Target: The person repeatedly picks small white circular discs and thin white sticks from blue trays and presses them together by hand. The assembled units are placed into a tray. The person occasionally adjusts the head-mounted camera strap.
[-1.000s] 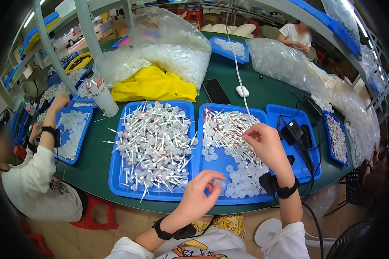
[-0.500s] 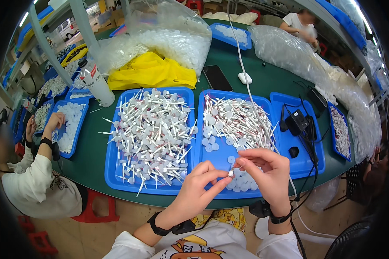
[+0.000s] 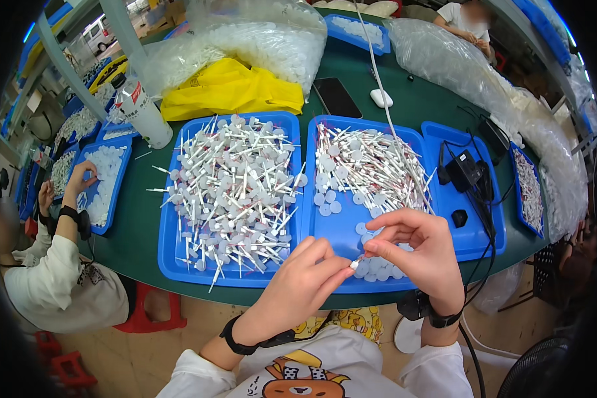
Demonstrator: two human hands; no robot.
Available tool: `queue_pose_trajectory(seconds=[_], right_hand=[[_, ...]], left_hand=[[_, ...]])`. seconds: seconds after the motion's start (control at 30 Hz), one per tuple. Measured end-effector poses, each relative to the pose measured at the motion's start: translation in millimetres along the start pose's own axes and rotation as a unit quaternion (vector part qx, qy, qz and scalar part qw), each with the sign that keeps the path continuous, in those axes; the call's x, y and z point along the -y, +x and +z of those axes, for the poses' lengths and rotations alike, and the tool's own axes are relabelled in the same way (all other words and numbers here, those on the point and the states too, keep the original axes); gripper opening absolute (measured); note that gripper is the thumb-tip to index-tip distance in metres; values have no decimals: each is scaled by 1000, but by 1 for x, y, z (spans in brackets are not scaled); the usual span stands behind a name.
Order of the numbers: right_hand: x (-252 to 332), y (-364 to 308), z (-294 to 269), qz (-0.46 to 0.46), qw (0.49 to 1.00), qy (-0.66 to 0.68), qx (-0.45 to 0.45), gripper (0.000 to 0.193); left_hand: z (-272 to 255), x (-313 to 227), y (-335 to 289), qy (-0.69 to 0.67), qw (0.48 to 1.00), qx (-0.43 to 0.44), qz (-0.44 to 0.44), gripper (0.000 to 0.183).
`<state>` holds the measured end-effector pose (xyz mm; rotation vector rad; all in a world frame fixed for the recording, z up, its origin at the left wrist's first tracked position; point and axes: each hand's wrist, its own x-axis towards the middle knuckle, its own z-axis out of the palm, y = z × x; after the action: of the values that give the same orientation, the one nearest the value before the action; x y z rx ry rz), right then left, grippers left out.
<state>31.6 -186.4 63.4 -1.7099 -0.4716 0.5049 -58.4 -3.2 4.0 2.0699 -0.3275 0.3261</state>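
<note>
My left hand [image 3: 304,273] pinches a small white plastic piece [image 3: 355,264] between thumb and fingertips, above the near edge of the right-hand blue tray [image 3: 343,229]. My right hand [image 3: 421,252] is closed in a pinch close beside it; what its fingertips hold is too small to make out. Beneath the hands, translucent round discs [image 3: 378,270] lie in that tray. Farther back in it is a heap of thin white sticks with reddish strands [image 3: 371,162]. To the left, another blue tray [image 3: 166,245] is piled with white sticks bearing translucent discs [image 3: 235,192].
A bottle [image 3: 142,116], yellow bag [image 3: 235,89], phone [image 3: 337,97] and white rounded object [image 3: 381,99] stand or lie behind the trays. Black adapters [image 3: 467,169] with cables fill a tray at right. A white cable crosses the right tray. A co-worker [image 3: 60,278] sits at left.
Both hands stay close together, the right shifted slightly rightward. The view has tilted a little, so the trays appear higher. The co-worker at left still reaches into a tray.
</note>
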Motion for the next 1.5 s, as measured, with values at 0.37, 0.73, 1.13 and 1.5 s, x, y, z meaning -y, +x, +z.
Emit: queue_pose_trajectory(seconds=[0.37, 0.73, 1.13, 1.5], right_hand=[[-17, -21, 22, -92, 995, -20, -36, 37], [-48, -26, 41, -116, 981, 143, -65, 13], [-40, -56, 37, -79, 980, 68, -168, 12], [-25, -57, 31, -170, 951, -196, -166, 24]], left_hand=[[0, -9, -5, -133, 984, -60, -106, 9], [5, -7, -9, -250, 959, 0, -135, 36], [7, -9, -15, -432, 868, -36, -243, 33], [-1, -3, -12, -234, 960, -68, -136, 25]])
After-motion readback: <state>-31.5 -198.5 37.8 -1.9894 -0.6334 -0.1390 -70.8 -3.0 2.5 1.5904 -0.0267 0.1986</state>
